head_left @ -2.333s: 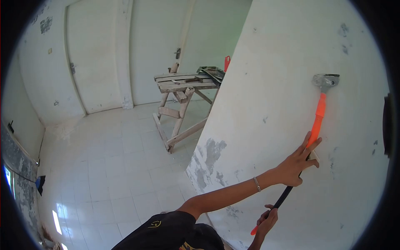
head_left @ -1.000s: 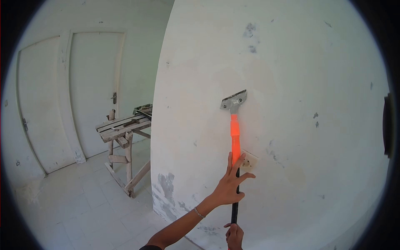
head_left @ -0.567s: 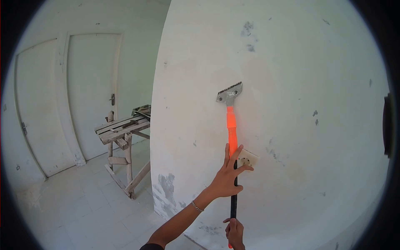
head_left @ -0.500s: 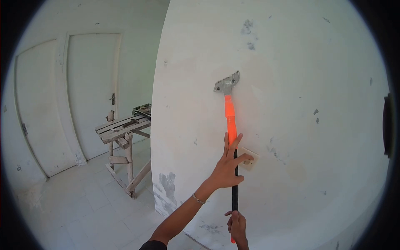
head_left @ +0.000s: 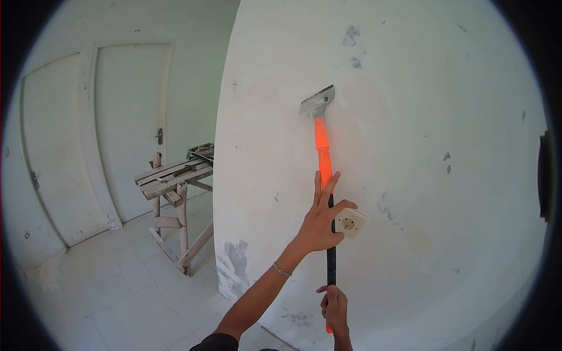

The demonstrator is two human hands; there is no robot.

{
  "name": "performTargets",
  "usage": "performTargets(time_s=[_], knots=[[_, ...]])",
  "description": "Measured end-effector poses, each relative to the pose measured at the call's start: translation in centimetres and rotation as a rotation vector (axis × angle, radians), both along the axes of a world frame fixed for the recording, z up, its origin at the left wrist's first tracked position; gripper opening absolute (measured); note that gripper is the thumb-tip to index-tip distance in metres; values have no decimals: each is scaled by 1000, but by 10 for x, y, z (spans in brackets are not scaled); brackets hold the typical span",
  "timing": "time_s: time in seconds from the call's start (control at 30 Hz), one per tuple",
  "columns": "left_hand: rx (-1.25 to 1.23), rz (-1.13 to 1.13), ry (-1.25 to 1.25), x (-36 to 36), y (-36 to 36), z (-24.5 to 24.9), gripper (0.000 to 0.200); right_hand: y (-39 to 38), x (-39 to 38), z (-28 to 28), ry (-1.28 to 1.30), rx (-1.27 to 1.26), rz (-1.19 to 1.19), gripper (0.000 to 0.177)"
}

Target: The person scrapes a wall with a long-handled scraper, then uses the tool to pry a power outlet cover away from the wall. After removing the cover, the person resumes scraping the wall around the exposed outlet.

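Observation:
A long-handled scraper [head_left: 324, 155] stands nearly upright against the pale wall [head_left: 421, 117]. Its grey metal head [head_left: 318, 102] touches or nearly touches the wall; below that comes an orange section, then a black grip ending in an orange tip. My right hand [head_left: 335, 307] is closed round the lower black grip near its end. Higher up, my left hand [head_left: 321, 225] lies over the shaft with its fingers spread apart, the palm pressed on or close to it. A bracelet [head_left: 282, 269] circles the left wrist. Beside the left fingers is a cream wall socket [head_left: 351, 223].
To the left stands a rough wooden trestle [head_left: 175, 184] with some tools on top. Behind it are two white doors [head_left: 130, 128] with handles. The wall shows grey patches [head_left: 235, 263] and scuffs. Pale floor tiles [head_left: 129, 292] lie at lower left. A dark object [head_left: 544, 175] is at the right edge.
The scraper has slid a little way up the wall, its head tilting slightly differently. Both hands have risen with it, exposing more of the socket.

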State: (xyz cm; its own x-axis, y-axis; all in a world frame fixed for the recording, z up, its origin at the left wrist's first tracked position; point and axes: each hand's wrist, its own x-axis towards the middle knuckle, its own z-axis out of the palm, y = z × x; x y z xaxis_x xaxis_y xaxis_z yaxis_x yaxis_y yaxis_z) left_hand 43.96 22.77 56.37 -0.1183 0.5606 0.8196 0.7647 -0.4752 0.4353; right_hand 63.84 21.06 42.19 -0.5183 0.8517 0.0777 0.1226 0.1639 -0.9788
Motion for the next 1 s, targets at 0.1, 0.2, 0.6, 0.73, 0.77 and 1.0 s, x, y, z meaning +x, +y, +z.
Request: performTargets(time_s=[0.1,0.2,0.6,0.73,0.77,1.0], knots=[[-46,0,-6,8,-6,-20,56,-5,7,-25,-14,7,-18,56],[-23,3,23,0,-3,-18,56,4,6,-26,-25,26,-1,62],[-64,53,36,0,-11,-30,57,-8,4,-37,-32,-5,8,64],[-35,7,-4,-16,-8,0,59,-6,-15,7,-11,-40,-7,58],[-45,-4,-7,-18,-7,7,59,-4,-17,15,6,-13,18,62],[-48,1,-3,14,-12,-37,57,-15,17,-26,-20,-92,-20,52]])
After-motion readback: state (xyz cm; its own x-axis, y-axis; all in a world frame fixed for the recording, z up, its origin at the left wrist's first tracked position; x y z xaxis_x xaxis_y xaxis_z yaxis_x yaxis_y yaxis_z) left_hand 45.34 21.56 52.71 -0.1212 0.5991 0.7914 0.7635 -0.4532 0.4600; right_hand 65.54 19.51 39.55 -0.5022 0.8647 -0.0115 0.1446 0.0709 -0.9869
